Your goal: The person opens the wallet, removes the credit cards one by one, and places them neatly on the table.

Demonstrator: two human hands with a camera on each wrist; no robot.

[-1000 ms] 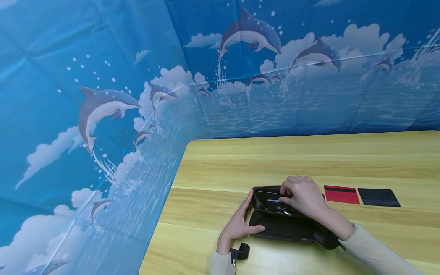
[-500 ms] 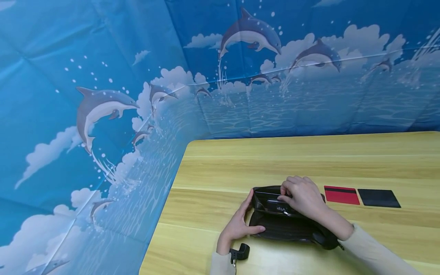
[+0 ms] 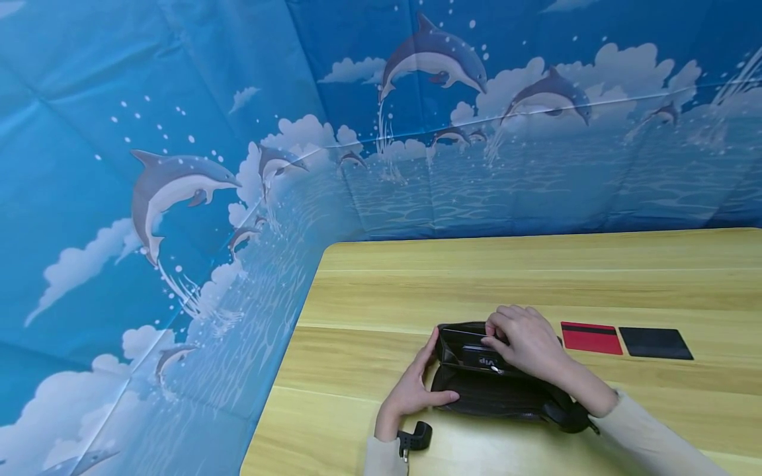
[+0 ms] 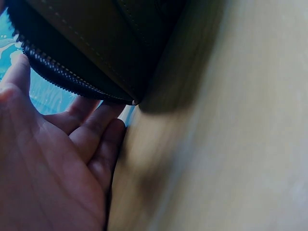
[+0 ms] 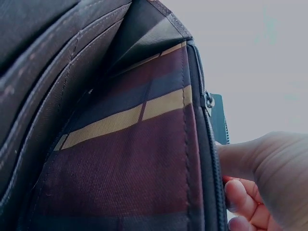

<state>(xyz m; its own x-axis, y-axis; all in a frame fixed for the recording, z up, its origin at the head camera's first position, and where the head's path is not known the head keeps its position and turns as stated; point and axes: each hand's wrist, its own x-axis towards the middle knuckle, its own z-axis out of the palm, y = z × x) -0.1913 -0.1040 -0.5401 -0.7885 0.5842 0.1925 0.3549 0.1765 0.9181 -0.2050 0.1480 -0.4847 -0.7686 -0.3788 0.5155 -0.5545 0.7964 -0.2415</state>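
Note:
A black zip-around wallet [image 3: 488, 398] lies spread open on the table. Inside it a black card [image 3: 489, 361] marked "Vip" shows behind a zipped divider; the right wrist view has a dark card edge [image 5: 219, 115] standing past the zip. My right hand [image 3: 528, 340] reaches into the far compartment, thumb and fingers pinching at the card, their tips partly hidden. At the wallet's left end, my left hand [image 3: 412, 389] holds it open, thumb on the near flap and fingers along the far side. In the left wrist view its fingers [image 4: 91, 125] bend against the zip edge [image 4: 72, 79].
A red card [image 3: 592, 338] with a dark stripe and a black card [image 3: 656, 342] lie side by side to the right of the wallet. The wooden table [image 3: 381, 284] meets a blue dolphin-print backdrop [image 3: 286, 264] at the back and left.
Hardly anything differs: both hands keep their places on the wallet, with a tiny shift of the right wrist to the right. The cards on the table stay put.

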